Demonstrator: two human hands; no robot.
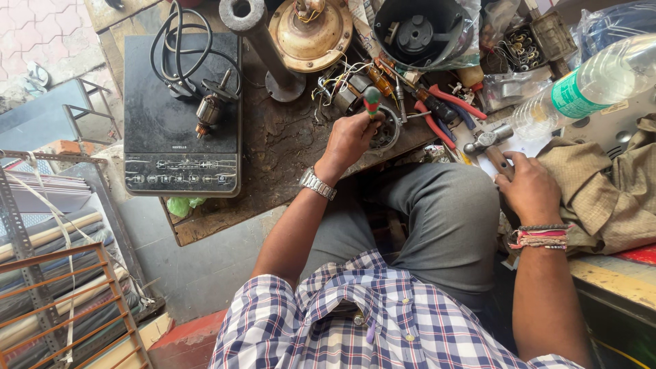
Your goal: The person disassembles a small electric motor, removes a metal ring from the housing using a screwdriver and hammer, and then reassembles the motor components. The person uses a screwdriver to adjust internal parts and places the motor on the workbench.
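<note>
My left hand (350, 140) is closed around a screwdriver with a green and red handle (372, 101), held upright over a round metal part (387, 130) on the worn wooden bench (273, 137). A metal watch (318, 183) sits on that wrist. My right hand (531, 186) grips the wooden handle of a hammer; its steel head (488, 139) points left near the bench edge. Thread bracelets circle my right wrist. My grey-trousered knee (444, 212) lies between the two hands.
A black induction cooktop (181, 150) carries a coiled cord and a motor armature (210, 109). A brass motor housing (311, 27), a steel post, red pliers (444, 109), a black jar base, a plastic bottle (588, 85) and a tan cloth (601, 184) crowd the bench.
</note>
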